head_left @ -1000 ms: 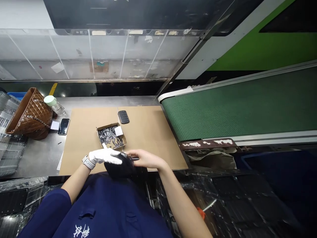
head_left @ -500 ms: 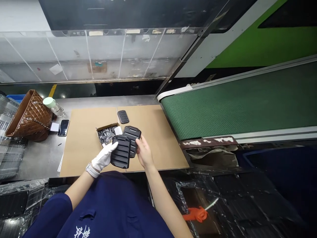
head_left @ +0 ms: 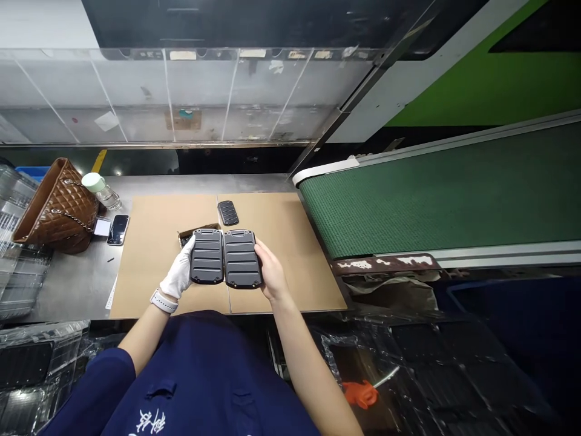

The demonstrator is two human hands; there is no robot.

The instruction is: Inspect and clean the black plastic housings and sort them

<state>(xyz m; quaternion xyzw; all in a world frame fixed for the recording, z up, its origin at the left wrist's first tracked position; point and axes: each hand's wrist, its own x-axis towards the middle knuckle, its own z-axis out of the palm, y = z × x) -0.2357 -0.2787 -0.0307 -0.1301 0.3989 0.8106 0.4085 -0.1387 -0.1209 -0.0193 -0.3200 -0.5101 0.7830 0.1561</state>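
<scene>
My left hand [head_left: 180,269], in a white glove, grips a black ribbed plastic panel [head_left: 207,257] by its left edge. A second panel of the same look [head_left: 242,259] is gripped at its right edge by my bare right hand [head_left: 272,271]. Both panels are held side by side above the cardboard sheet, their ribbed faces turned up towards me. Behind the left panel a small box [head_left: 185,236] of dark small parts is mostly hidden. A smaller black ribbed piece [head_left: 228,212] lies on the cardboard [head_left: 290,254] beyond the panels.
On the left of the metal table stand a brown quilted bag [head_left: 68,212], a clear bottle with a pale green lid [head_left: 102,191] and a phone [head_left: 118,230]. A green conveyor belt [head_left: 408,212] runs along the right. Plastic-wrapped black parts [head_left: 454,363] lie at the lower right.
The two panels overlapped before; now they are apart, level and side by side. My left hand has moved left and up, and the box is more covered.
</scene>
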